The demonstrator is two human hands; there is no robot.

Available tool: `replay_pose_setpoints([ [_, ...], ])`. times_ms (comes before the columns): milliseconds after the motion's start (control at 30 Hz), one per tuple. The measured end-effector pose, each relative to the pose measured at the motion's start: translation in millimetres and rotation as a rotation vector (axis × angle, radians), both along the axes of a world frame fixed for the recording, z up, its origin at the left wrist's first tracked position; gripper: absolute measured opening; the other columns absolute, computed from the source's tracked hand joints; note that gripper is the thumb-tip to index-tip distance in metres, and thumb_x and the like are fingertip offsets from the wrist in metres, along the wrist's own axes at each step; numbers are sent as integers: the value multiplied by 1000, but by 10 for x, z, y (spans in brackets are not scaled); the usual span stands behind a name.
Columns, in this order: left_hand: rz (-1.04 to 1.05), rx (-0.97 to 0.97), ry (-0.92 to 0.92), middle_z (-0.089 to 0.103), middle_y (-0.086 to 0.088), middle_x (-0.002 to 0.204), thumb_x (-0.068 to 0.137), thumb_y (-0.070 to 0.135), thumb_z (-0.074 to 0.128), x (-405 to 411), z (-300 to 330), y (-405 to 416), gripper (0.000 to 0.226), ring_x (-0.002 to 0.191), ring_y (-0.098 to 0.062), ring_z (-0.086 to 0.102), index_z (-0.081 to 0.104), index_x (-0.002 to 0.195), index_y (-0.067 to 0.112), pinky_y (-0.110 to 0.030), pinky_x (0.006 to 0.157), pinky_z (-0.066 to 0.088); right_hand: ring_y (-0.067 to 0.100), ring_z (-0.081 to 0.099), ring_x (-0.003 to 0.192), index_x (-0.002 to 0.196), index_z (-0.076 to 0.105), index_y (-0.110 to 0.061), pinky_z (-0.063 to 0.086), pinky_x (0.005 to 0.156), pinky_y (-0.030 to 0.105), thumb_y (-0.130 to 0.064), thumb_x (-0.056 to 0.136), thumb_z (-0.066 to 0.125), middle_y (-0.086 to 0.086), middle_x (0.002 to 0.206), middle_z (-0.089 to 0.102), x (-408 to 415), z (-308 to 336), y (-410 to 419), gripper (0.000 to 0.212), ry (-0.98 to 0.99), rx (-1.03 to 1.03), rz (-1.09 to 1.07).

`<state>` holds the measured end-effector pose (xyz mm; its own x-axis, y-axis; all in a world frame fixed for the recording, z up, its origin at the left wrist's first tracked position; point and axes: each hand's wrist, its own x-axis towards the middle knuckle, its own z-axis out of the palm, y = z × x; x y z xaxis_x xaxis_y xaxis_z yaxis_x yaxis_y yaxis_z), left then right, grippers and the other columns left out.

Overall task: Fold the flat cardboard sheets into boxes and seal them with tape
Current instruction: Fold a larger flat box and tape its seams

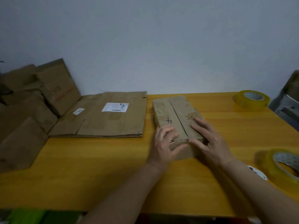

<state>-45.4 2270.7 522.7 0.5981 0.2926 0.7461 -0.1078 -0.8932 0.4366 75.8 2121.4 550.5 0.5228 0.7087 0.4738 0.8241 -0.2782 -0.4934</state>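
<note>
A single head-worn, wide-angle view looks forward and down from the person's own standpoint across the yellow wooden surface [97, 159] toward the pale grey wall [145, 38] behind it. It sits close: both forearms enter from the bottom edge, and the lens bends straight lines near the frame's margins.
</note>
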Motion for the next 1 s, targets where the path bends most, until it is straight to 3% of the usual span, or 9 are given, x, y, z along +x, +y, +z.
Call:
replay_pose_setpoints([
  [133, 186, -59, 296, 55, 1, 110, 84, 69, 42, -90, 297, -84, 55, 107, -15, 48, 62, 97, 19, -40, 91, 47, -2, 34, 125, 135, 46, -34, 32, 99, 24, -64, 83, 47, -16, 142, 39, -75, -19, -138, 60, 361, 142, -91],
  [233, 334, -48, 572, 28, -6, 150, 84, 75, 23, 16, 452, -163, 73, 140, -31, 23, 48, 130, 24, -50, 114, 23, 22, 38, 131, 140, 44, -16, 32, 104, 38, -56, 94, 39, 8, 145, 43, -4, -60, -196, 61, 469, 117, -403],
  [333, 317, -50, 818, -13, -6, 160, 78, 83, 11, 8, 435, -139, 98, 147, -26, -16, 3, 154, 23, -46, 118, -3, 33, 38, 133, 141, 40, -6, 32, 107, 44, -47, 96, 45, 17, 144, 43, 69, -78, -244, 61, 541, -32, -508],
  [567, 233, -242, 668, -9, 1, 162, 64, 92, 6, -331, 291, 121, 116, 147, -15, -11, -4, 154, 20, -39, 118, 4, 37, 52, 119, 142, 34, -2, 45, 97, 44, -45, 88, 62, 22, 132, 49, -12, 70, -149, 75, 1006, 143, -561],
  [667, 162, -372, 608, -7, 5, 162, 69, 87, 10, -452, 253, 165, 106, 147, -11, -8, -3, 154, 25, -35, 118, 2, 32, 63, 84, 112, 49, -2, 56, 60, 34, -33, 88, 65, 20, 98, 56, -117, 184, -54, 43, 1521, 373, -423],
  [733, 128, -398, 599, -7, 7, 162, 73, 84, 11, -518, 234, 162, 98, 147, -9, -7, -3, 153, 30, -34, 118, 1, 22, 62, 59, 94, 53, -5, 47, 39, 21, -24, 89, 64, 14, 82, 60, -178, 238, -5, 23, 1707, 479, -307],
  [800, 81, -424, 586, 0, 11, 161, 80, 79, 16, -564, 249, 145, 85, 147, -8, 1, 0, 152, 37, -37, 119, 9, 13, 59, 43, 91, 56, -8, 44, 36, 16, -17, 91, 60, 8, 67, 64, -184, 335, 52, 10, 1713, 586, -193],
  [867, -27, -513, 524, 12, 15, 159, 91, 66, 29, -584, 305, 116, 69, 142, -2, 18, 2, 150, 45, -33, 116, 23, 13, 63, 52, 95, 55, -6, 53, 48, 21, -9, 92, 59, 9, 77, 66, -149, 506, 103, 5, 1584, 715, -133],
  [1000, -240, -928, 291, 36, 5, 151, 95, 48, 45, -519, 549, 59, 69, 129, -7, 43, 5, 151, 42, -33, 106, 39, 20, 70, 79, 100, 60, -13, 58, 64, 32, -9, 86, 68, 9, 97, 68, -212, 969, 165, 17, 981, 589, -35],
])
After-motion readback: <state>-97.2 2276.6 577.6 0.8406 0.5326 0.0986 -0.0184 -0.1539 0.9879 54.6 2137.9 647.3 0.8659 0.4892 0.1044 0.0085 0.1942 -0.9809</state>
